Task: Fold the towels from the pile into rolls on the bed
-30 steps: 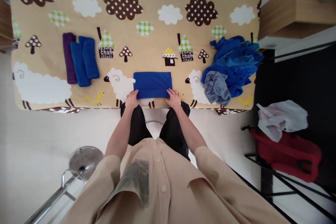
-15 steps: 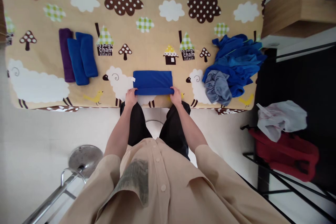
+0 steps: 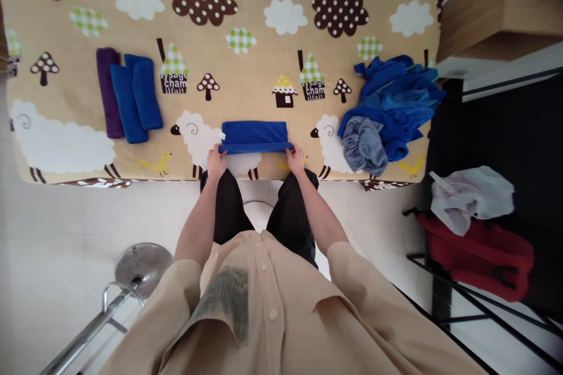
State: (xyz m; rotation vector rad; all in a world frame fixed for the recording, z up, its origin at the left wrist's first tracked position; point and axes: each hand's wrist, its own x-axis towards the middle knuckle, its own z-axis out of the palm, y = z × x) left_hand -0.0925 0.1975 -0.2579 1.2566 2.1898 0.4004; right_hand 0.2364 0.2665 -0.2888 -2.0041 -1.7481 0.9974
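Both forearms [image 3: 199,220] stretched forward, left hand [image 3: 216,162] and right hand [image 3: 295,160] level, apart, fingers [image 3: 295,149] pinched.

The folded blue cloth [image 3: 254,133] is matt and smooth, while the rolled purple cloth [image 3: 108,94] and rolled blue cloths [image 3: 129,104] look soft and slightly fuzzy. The heaped blue cloths [image 3: 398,102] and the grey cloth [image 3: 364,146] are crumpled and matt. Beneath lies a matt, printed fabric bedcover [image 3: 246,85]. The stool [image 3: 143,263] is shiny metal, mottled on its disc; the white bag [image 3: 475,196] is thin, wrinkled plastic; the cabinet [image 3: 475,6] shows smooth wood grain; the beige shirt [image 3: 264,340] is matt woven cloth.
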